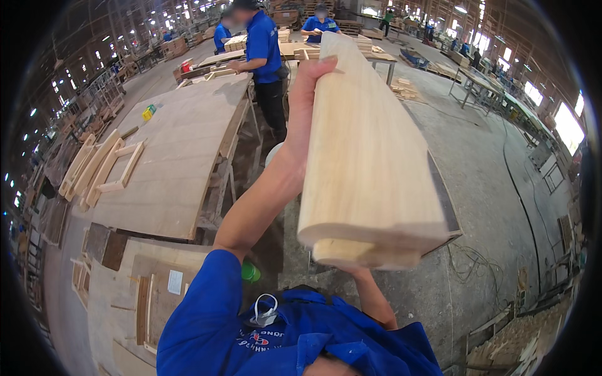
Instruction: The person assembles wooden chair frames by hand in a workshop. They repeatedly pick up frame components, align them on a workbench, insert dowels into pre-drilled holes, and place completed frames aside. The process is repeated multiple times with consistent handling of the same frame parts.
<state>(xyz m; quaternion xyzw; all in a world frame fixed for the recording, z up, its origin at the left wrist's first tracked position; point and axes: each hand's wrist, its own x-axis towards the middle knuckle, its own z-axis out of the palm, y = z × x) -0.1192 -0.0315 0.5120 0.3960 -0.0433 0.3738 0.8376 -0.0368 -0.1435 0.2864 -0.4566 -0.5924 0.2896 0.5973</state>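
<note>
A pale wooden board with a rounded near end is raised in front of me, slanting away toward the far side. Another rounded wooden part shows beneath its near end; whether the two are joined I cannot tell. My left hand grips the board's left edge near the far end, thumb over the top face and fingers hidden behind it. From the lower right my right forearm reaches up under the board, which hides my right hand. A dark-edged tabletop partly shows behind the board.
At left stands a large plywood-topped table, with wooden frames and a yellow-green item on it. Co-workers in blue stand at far benches. A lower bench holds wood strips. A cable crosses the floor at right.
</note>
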